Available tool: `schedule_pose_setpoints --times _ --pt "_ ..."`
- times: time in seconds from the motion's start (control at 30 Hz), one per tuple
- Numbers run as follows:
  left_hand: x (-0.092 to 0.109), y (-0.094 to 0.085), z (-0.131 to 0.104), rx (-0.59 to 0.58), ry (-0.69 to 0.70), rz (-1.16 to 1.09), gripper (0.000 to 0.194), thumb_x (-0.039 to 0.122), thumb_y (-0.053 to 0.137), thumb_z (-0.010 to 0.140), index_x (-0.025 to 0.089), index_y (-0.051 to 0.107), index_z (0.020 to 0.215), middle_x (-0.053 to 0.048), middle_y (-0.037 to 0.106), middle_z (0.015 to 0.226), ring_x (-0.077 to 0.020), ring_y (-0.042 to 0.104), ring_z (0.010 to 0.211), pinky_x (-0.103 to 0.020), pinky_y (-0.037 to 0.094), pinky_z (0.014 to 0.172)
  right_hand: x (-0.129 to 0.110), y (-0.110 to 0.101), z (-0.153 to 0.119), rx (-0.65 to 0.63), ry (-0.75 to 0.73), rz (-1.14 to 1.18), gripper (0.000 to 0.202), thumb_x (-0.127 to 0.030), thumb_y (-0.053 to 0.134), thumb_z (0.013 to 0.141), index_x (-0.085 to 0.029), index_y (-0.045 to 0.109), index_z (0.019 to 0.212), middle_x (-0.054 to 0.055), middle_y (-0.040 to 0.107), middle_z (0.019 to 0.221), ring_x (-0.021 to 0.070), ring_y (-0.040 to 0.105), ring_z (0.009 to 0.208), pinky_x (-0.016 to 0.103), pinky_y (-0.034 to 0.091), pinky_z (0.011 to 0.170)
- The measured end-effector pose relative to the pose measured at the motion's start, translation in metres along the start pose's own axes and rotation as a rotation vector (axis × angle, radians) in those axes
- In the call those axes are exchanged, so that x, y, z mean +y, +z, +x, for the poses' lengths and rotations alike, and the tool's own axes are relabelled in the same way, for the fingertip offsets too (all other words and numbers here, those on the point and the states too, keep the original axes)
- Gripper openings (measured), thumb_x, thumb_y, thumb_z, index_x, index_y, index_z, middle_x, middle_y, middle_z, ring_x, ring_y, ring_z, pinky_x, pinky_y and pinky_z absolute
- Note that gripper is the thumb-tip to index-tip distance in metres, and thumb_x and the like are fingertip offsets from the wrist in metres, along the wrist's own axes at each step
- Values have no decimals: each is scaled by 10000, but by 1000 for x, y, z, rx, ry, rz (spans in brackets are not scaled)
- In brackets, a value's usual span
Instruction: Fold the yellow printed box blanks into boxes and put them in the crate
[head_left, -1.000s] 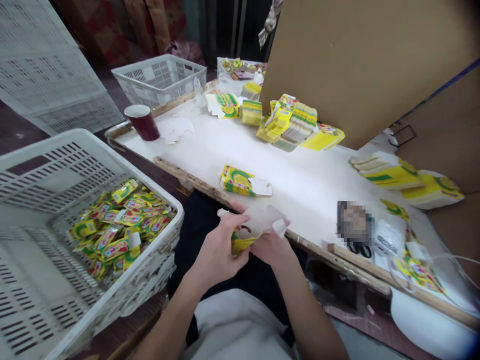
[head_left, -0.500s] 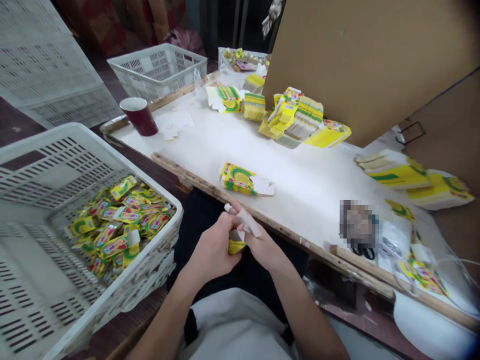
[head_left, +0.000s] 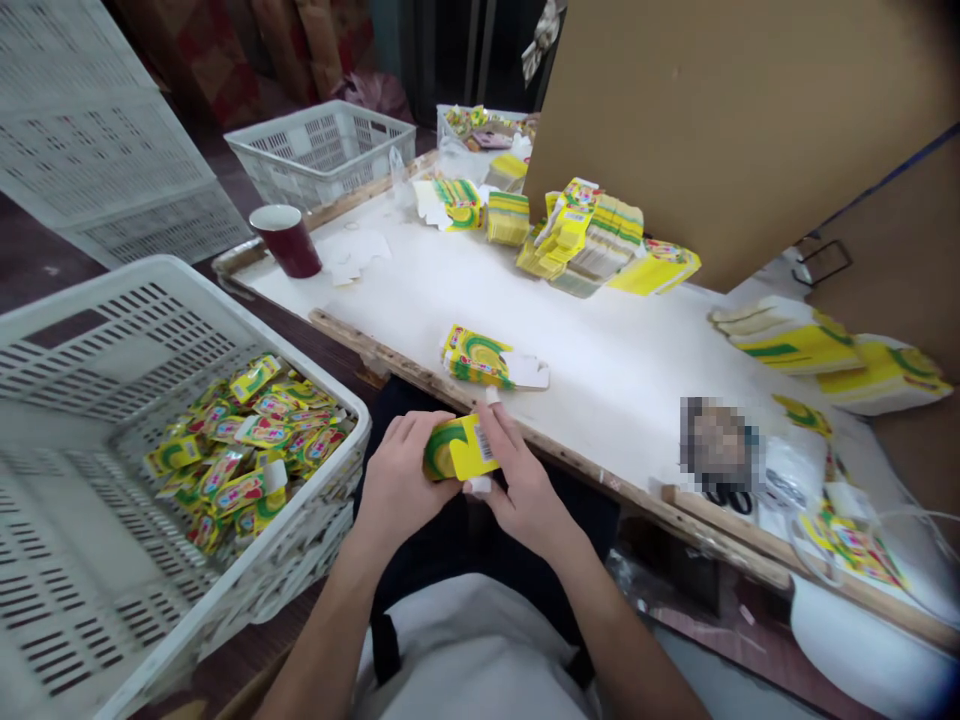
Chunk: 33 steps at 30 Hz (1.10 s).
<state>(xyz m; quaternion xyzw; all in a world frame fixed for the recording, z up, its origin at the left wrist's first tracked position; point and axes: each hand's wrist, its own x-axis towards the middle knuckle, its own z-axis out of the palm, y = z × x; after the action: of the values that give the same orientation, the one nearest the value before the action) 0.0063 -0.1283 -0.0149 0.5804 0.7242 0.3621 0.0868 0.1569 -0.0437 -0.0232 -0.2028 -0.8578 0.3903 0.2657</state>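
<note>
A small yellow-green box (head_left: 461, 449) with a barcode flap is held above my lap, just off the table's near edge. My left hand (head_left: 405, 478) grips its left end. Fingers of my right hand (head_left: 519, 487), with white covers on some tips, hold the flap end. Beyond my hands, a small stack of flat yellow-green cartons (head_left: 478, 357) with white flaps lies on the white table (head_left: 600, 365). To my left, a white crate (head_left: 345, 395) holds many small yellow-green boxes (head_left: 262, 432).
A dark red cup (head_left: 289, 243) stands at the table's left. Carton bundles (head_left: 600, 238) lie against a cardboard sheet (head_left: 720, 130). More cartons (head_left: 802, 340) and black scissors handles (head_left: 729, 500) are at the right. Another white crate (head_left: 322, 150) sits behind.
The held box has turned and its barcode flap now faces up. My left hand has shifted slightly left, and the fingers of my right hand have moved onto the flap end.
</note>
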Motion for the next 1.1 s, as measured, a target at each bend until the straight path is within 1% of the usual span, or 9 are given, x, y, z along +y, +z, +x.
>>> schedule_pose_setpoints --times 0.1,0.23,0.37,0.53,0.67,0.77,0.87,0.97,1.1 --pt "-1 -4 -1 0 43 -9 462 241 666 677 210 492 1104 -59 616 1031 -236 557 962 -377 452 854 -1 -13 0 -22 -13 -41 357 -249 492 899 -248 562 1249 108 359 1463 249 351 1345 385 395 1031" --pt "1 -3 -1 -35 56 -31 446 280 682 679 211 514 1087 -46 631 1013 -217 572 939 -346 461 837 -4 -29 6 -161 -33 -12 251 -242 583 843 -218 670 1077 125 522 1299 250 490 1231 384 425 989" --pt "1 -3 2 1 24 8 448 223 661 656 211 517 1080 -46 631 999 -227 575 942 -357 460 842 -6 -11 11 -22 -1 20 344 -210 555 854 -265 600 1190 95 535 1279 232 493 1221 391 417 1001" --pt "-15 -16 2 65 -115 9 486 331 692 661 208 522 1099 -57 637 1018 -239 602 922 -361 478 818 7 13 28 132 48 173 891 -410 665 767 -226 146 1467 156 364 1447 273 416 1296 437 365 1053" --pt "-30 -32 3 232 -164 116 502 412 700 668 201 533 1092 -77 640 1032 -265 605 949 -399 460 862 25 -8 57 258 134 122 787 -461 663 750 -187 328 1407 161 511 1312 266 520 1185 447 400 1024" --pt "-27 -32 4 220 -149 123 485 395 698 677 204 528 1089 -74 641 1030 -261 603 957 -395 455 867 24 -17 66 146 74 149 742 -436 652 768 -199 344 1400 149 431 1396 269 455 1249 423 437 992" --pt "-18 -23 4 135 -137 58 469 393 678 697 195 524 1093 -70 643 1024 -243 608 935 -372 465 840 10 -4 62 -53 -51 221 646 -390 541 863 -238 275 1432 99 339 1476 238 339 1344 409 361 1064" --pt "-14 -15 3 93 -147 27 454 384 658 711 189 526 1099 -74 642 1033 -237 612 923 -363 469 822 -1 15 55 -24 -68 219 514 -327 449 914 -232 335 1406 86 416 1431 206 364 1331 398 287 1111" --pt "-17 -16 1 102 -152 47 467 328 668 691 188 520 1110 -80 631 1049 -247 602 949 -372 463 839 -4 19 54 -48 -15 277 615 -284 567 840 -224 335 1406 83 407 1438 219 382 1319 385 320 1095"
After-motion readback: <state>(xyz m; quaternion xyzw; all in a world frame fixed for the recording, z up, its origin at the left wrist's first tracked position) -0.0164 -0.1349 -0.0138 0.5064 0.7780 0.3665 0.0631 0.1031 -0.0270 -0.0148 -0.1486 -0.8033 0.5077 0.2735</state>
